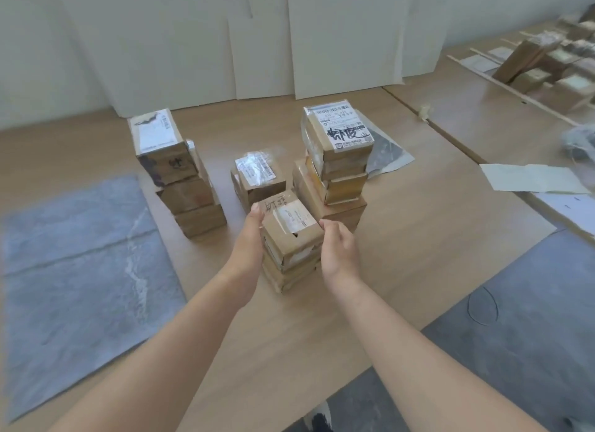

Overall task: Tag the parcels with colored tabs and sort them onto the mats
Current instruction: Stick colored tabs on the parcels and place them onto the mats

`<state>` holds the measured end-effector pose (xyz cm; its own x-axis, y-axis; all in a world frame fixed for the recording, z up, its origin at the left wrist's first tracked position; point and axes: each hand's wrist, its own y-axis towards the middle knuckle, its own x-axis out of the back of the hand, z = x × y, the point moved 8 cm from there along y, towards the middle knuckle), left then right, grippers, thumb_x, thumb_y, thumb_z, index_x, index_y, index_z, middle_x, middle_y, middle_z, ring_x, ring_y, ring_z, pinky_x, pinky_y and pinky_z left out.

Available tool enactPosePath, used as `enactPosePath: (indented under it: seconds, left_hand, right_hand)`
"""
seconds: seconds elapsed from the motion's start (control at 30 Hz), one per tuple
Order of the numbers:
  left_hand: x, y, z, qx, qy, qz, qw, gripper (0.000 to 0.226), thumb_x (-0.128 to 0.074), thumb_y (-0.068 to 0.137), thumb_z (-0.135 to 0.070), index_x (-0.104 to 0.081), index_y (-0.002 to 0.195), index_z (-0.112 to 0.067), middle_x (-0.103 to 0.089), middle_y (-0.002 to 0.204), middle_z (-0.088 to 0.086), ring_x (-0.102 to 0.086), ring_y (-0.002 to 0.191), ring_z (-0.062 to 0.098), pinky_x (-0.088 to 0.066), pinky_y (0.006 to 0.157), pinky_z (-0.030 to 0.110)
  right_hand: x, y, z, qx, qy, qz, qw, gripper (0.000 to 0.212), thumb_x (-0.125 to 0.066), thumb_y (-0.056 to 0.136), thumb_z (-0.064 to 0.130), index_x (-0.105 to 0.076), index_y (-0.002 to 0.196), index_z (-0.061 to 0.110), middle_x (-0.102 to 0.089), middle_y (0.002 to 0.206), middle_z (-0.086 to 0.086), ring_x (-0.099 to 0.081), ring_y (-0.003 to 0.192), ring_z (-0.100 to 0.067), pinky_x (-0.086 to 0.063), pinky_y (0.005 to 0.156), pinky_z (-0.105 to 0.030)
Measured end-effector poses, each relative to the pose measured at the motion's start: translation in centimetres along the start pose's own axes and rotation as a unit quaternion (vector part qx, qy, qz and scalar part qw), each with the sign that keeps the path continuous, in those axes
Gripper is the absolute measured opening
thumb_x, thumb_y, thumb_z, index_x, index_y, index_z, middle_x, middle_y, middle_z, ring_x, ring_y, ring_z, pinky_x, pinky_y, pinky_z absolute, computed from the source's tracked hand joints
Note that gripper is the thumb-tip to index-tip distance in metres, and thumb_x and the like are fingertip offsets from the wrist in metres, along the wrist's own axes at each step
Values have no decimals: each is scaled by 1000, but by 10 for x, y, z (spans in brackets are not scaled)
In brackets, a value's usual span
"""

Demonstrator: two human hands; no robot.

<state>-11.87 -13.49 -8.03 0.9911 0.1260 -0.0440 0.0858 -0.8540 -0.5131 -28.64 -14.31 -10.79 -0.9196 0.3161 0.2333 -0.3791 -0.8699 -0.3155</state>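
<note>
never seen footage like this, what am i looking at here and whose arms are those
There is no machine here. One wide-angle camera sits on a person's head and looks down at their own bare arms. On the wooden table stand stacks of taped cardboard parcels, with a grey mat on the left and a second grey mat on the right. The left hand lies flat against one side of the top parcel of the nearest stack. The right hand, fingers curled, is at its other side. Whether it grips is hard to tell.
</note>
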Motion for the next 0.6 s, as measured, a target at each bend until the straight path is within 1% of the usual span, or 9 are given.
enactPosePath:
  seconds: [0.07,0.17,0.23,0.27,0.33,0.37,0.43,0.5,0.6]
  left_hand:
    - [-3,14,10,4,-13,-28,1000,38,-25,109,-48,-57,90,-42,-64,71,-29,-59,61,-16,-41,75,16]
    - [-10,33,25,16,-41,-66,997,34,-25,109,-46,-54,92,-42,-52,86,-25,-47,71,-12,-35,92,23]
    - [-16,41,36,25,-43,-82,995,34,-25,109,-45,-52,90,-43,-53,86,-24,-46,71,-10,-36,91,24]
    - [-18,45,41,32,-45,-84,995,34,-25,109,-46,-54,90,-42,-59,84,-24,-52,69,-10,-41,86,24]
    - [-17,49,52,41,-60,-95,993,38,-26,109,-48,-60,96,-38,-71,73,-24,-65,65,-6,-46,74,23]
    - [-15,50,54,40,-63,-102,992,40,-26,108,-48,-63,98,-36,-73,71,-23,-68,65,-6,-47,74,25]
    - [-11,51,53,37,-67,-113,991,42,-26,108,-48,-64,97,-35,-72,69,-25,-68,63,-6,-47,77,29]
    - [-6,47,48,38,-68,-122,990,42,-25,108,-49,-63,95,-36,-70,64,-25,-67,58,-6,-46,74,29]
    - [5,38,37,35,-61,-147,987,41,-25,108,-48,-59,90,-37,-66,55,-26,-64,50,-8,-44,69,28]
  right_hand:
    - [-2,15,-12,-12,-14,1,1000,25,-45,104,27,-67,97,17,-66,90,10,-58,86,-11,-41,65,-15]
    - [-6,32,-26,-17,-45,24,999,21,-43,105,29,-62,103,20,-62,92,14,-55,87,-9,-39,69,-22]
    - [-8,38,-31,-16,-54,43,997,22,-43,105,29,-62,106,19,-62,93,12,-55,86,-6,-39,70,-24]
    - [-8,40,-33,-13,-58,52,997,23,-44,105,29,-63,106,17,-63,94,10,-55,86,-5,-39,68,-21]
    - [-10,44,-36,-1,-77,73,994,25,-43,103,28,-63,95,15,-65,96,2,-55,88,-11,-40,69,-20]
    - [-11,45,-38,2,-87,85,993,28,-43,102,27,-60,84,15,-63,97,-3,-53,88,-14,-40,70,-24]
    - [-17,45,-37,-3,-105,114,988,35,-40,100,29,-46,68,17,-56,97,-5,-49,85,-10,-37,69,-27]
    - [-26,42,-31,4,-118,141,983,37,-39,96,36,-41,62,20,-54,91,-3,-47,80,-13,-37,68,-32]
    - [-36,37,-19,18,-129,160,978,38,-36,87,48,-52,68,19,-59,90,-3,-51,83,-19,-40,72,-35]
